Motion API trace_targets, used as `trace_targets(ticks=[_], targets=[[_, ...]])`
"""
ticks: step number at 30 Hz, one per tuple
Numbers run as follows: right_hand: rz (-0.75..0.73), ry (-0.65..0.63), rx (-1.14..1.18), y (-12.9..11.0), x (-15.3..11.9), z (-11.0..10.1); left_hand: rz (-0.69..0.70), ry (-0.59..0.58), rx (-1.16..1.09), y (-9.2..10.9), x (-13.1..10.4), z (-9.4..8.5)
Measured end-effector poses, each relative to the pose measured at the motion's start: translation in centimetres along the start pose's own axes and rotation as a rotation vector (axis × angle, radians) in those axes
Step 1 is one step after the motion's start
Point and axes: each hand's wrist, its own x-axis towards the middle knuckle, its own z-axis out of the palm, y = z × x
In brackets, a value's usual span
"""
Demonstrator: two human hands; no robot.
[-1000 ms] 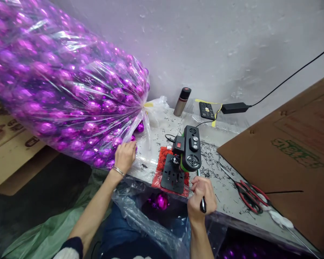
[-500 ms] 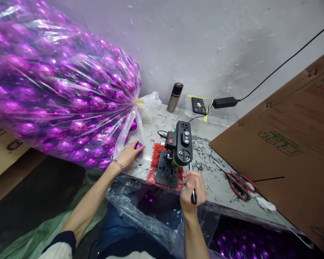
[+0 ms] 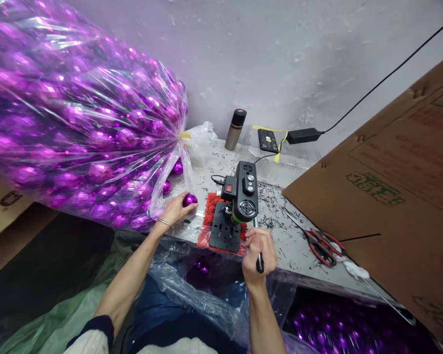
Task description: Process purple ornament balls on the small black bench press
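Grey wall (image 3: 280, 59), littered table (image 3: 293, 253); left hand (image 3: 174, 209) pinching purple ball (image 3: 189, 199), right hand (image 3: 263, 250) clenching handle (image 3: 259, 264).

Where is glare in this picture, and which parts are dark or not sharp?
Head view: white glare streaks the clear plastic bag of purple baubles; the floor at lower left sinks into shadow; red print on the right-hand cardboard box is too soft to read.

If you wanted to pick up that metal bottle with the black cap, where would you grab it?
I'd wrap the fingers around the silvery body of the bottle, below the black cap, coming from the wearer's side. It stands upright, slim and round, with the wall behind it. Lifting by the cap seems riskier, since it might come loose.
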Motion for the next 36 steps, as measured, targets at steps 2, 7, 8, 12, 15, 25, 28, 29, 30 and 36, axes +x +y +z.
trace_targets(ticks=[2,7,8,12,15,25,28,29,30,36], targets=[[0.005,-0.005,0.003,-0.1,0.2,0.0,-0.013,0.045,-0.312,0.6,-0.8,0.1],[0.074,0.029,0.021,-1.1,1.9,0.1,-0.065,-0.157,-0.922,2.5,-3.8,2.2],[0.095,0.035,0.021,-1.3,2.3,0.1,-0.087,-0.197,-0.952,2.8,-4.4,3.1],[0.124,0.025,0.02,-2.1,3.6,0.1,-0.071,-0.215,-0.875,3.2,-5.7,6.8],[0.113,0.02,0.024,-2.2,3.7,0.0,0.058,-0.178,-0.702,3.0,-6.1,8.9],[0.095,0.01,0.024,-1.9,3.0,-0.1,0.499,-0.089,-0.158,2.2,-6.9,10.2],[0.089,0.002,0.011,-1.9,2.9,-0.1,0.595,-0.055,-0.131,2.3,-7.0,10.4],[0.088,-0.003,0.011,-1.9,2.8,-0.2,0.613,-0.047,-0.123,2.2,-7.1,10.4],[0.087,-0.007,0.015,-1.9,2.7,-0.2,0.624,-0.044,-0.115,2.2,-7.1,10.3],[0.076,0.004,0.023,-1.6,2.1,-0.1,0.593,-0.071,-0.093,1.8,-7.2,9.5]])
